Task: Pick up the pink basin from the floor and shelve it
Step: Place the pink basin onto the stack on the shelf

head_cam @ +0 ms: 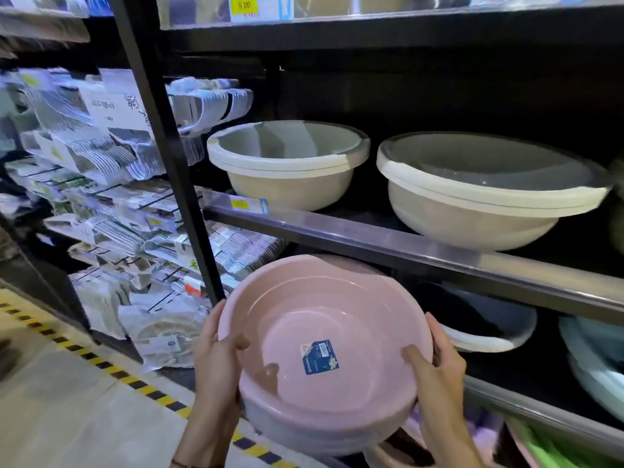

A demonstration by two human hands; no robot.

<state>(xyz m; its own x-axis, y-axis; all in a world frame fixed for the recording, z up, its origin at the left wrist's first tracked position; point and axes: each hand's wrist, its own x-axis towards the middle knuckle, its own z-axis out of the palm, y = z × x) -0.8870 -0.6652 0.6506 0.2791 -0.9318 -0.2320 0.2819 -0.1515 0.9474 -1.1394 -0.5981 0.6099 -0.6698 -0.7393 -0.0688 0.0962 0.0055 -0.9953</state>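
Note:
The pink basin (304, 319) is held up in the air, tilted with its inside facing me, a blue label stuck on its bottom. My left hand (216, 352) grips its left rim, thumb inside. On the right rim my right hand (439, 366) holds on, thumb also inside. The basin hangs in front of the black shelf unit, its far rim at the gap below the middle shelf (422, 255). A second pale rim shows under the pink one, so it may be a nested stack.
Two beige basins (287, 163) (486, 190) stand on the middle shelf. Below it lie a dark basin (479, 319) and pale blue ones (594, 352). A black upright post (175, 163) separates hanging packets (101, 170) on the left. Yellow-black tape (87, 356) marks the floor.

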